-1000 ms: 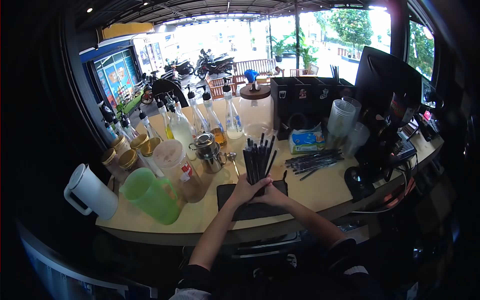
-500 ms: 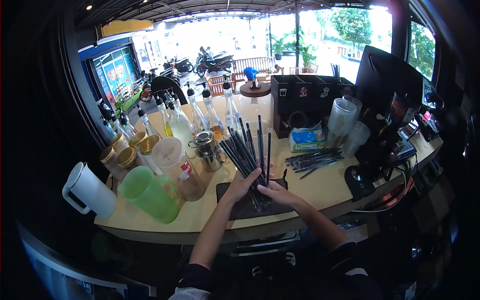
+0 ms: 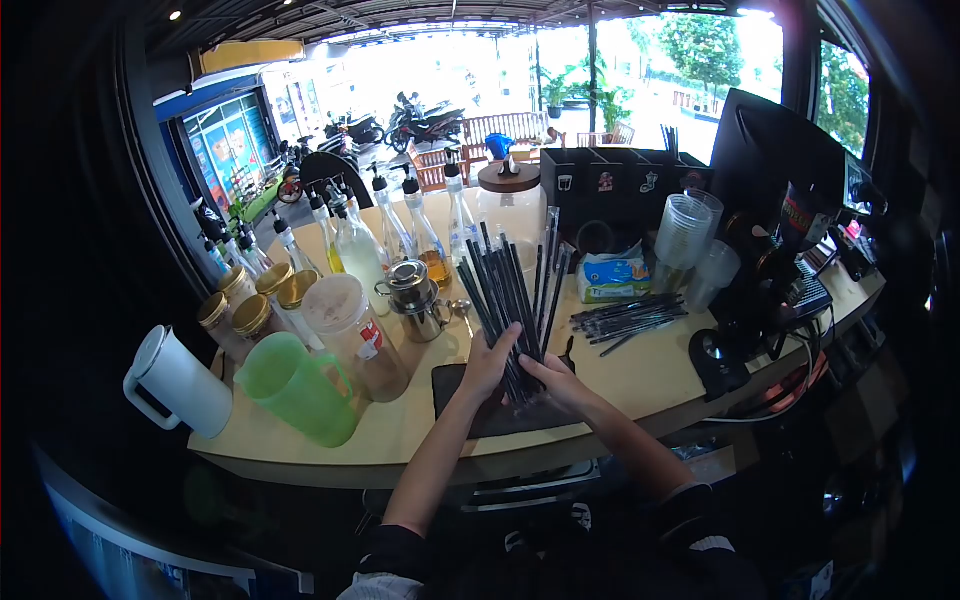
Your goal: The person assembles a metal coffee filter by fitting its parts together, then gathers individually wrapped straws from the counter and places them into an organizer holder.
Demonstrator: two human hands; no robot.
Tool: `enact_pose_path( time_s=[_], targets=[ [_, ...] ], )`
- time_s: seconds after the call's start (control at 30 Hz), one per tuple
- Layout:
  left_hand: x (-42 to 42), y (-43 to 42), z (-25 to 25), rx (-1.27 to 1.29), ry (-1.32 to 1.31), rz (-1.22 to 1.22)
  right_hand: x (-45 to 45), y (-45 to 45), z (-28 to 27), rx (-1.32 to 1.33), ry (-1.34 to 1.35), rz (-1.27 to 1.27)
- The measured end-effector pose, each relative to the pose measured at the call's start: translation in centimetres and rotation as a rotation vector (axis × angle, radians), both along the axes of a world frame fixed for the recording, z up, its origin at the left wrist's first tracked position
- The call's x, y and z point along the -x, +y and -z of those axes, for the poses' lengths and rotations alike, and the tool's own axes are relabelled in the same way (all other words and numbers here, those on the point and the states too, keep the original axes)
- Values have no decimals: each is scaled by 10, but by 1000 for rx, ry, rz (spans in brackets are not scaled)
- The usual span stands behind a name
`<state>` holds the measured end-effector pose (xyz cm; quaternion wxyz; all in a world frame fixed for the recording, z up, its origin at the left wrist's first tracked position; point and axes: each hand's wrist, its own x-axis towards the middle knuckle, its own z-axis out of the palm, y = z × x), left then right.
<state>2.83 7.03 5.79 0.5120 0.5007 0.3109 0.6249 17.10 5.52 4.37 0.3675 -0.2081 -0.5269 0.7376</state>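
Note:
A bundle of black straws (image 3: pixel 503 290) stands roughly upright between my two hands, above a dark cloth (image 3: pixel 462 412) on the counter. My left hand (image 3: pixel 486 368) is wrapped round the bundle from the left, its thumb across the front. From the right, my right hand (image 3: pixel 556 384) closes on the lower part, thumb pressed to the straws. A few straws lean apart at the right of the bundle, in shiny clear wrappers. More wrapped straws (image 3: pixel 628 322) lie in a loose pile on the counter, to the right of my hands.
Left on the counter (image 3: pixel 400 440) stand a white pitcher (image 3: pixel 180 385), a green pitcher (image 3: pixel 300 390), a lidded clear jug (image 3: pixel 358 345), gold-lidded jars and pump bottles. A metal pot (image 3: pixel 415 305) is nearer. Behind the pile are tissues (image 3: pixel 614 277), plastic cups (image 3: pixel 683 240) and a black organiser (image 3: pixel 630 180).
The bundle has swung from leaning left to more upright, and its tops are closer together. Several wrapped straws now show separately at its right. Both hands keep their grip, shifting only slightly.

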Motion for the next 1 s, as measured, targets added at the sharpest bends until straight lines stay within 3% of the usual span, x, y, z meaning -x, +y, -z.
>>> enact_pose_path(
  time_s=[0.13,0.2,0.37,0.53,0.67,0.83,1.0],
  targets=[
    [0,1,-1,19,26,31,4,2,5,0,43,68],
    [-4,2,-6,5,-79,-17,6,3,9,-36,53,84],
    [-4,0,-11,-43,-14,-116,10,4,12,-84,89,119],
    [-1,5,-3,-23,-70,-85,8,1,7,26,129,140],
    [0,6,1,-36,21,-103,11,-1,8,41,141,214],
    [-5,6,1,-75,20,-136,6,7,18,3,65,108],
    [-6,16,13,-165,252,-97,6,10,22,-80,-48,72]
  ],
)
